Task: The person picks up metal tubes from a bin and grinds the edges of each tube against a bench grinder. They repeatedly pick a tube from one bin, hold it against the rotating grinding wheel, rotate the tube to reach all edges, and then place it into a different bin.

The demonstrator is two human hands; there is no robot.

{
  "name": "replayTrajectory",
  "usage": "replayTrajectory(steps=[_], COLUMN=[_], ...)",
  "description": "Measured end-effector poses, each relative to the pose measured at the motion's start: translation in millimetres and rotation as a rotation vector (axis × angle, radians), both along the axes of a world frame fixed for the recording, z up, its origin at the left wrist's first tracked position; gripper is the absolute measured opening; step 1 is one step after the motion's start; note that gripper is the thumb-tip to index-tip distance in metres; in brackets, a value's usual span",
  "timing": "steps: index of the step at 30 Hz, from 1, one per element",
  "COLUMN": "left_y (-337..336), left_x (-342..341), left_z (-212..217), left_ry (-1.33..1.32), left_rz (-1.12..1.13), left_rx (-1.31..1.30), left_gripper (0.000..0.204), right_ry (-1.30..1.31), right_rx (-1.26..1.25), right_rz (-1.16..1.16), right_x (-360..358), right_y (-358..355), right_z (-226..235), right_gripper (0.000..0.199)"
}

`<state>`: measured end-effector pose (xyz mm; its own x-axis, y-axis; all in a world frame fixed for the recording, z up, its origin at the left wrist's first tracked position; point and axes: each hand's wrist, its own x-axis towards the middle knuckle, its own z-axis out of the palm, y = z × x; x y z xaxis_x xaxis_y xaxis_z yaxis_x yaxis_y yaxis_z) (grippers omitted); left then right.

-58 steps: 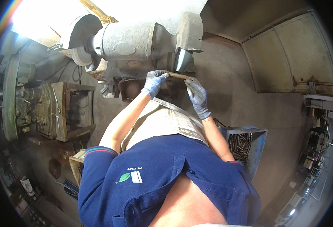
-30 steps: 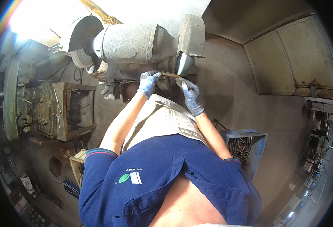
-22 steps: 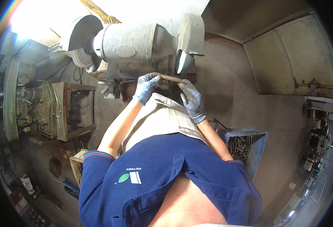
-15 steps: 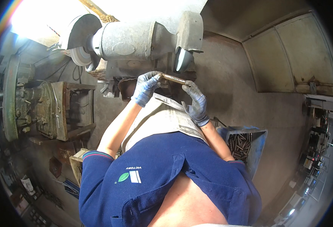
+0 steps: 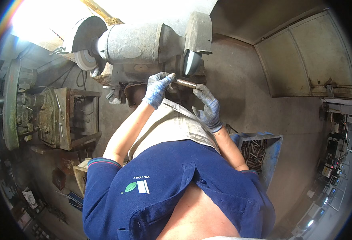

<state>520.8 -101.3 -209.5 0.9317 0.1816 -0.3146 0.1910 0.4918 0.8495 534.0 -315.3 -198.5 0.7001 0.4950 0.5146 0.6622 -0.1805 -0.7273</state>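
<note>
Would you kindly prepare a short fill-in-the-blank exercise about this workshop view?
The left hand and right hand both wear ____.
The slim rod is nearer the ____ wheel of the grinder.
The blue-grey bin of metal pieces stands on the person's ____ side.
The shirt is dark ____.
Missing words: gloves; right; right; blue.

Slim brown rod (image 5: 185, 83), slightly slanted

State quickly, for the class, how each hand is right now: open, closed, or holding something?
Left hand: closed, holding one end of the rod.
Right hand: at the rod's other end; firm grip cannot be told.
</note>
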Motion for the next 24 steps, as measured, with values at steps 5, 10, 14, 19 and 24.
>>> replayTrajectory(steps=[5, 10, 14, 19, 24], left_y=[-1, -4, -5, -12, -23], left_x=[-1, 0, 1, 9, 24], left_z=[2, -15, -21, -28, -47], left_ry=[-0.048, -0.147, -0.116, -0.012, 0.024], left_rz=[0.0, -0.049, -0.073, -0.045, -0.02], left_rx=[0.052, 0.21, 0.279, 0.091, 0.073], left_gripper=[0.01, 0.011, 0.011, 0.01, 0.011], right_ry=[0.059, 0.186, 0.293, 0.28, 0.421], right_rx=[0.023, 0.059, 0.114, 0.093, 0.19], right_rz=[-0.029, -0.101, -0.158, -0.189, -0.21], right_x=[0, 3, 6, 18, 28], right_y=[-1, 0, 2, 2, 0], right_z=[-10, -28, -37, -49, -58], right_gripper=[0.045, 0.029, 0.026, 0.024, 0.018])
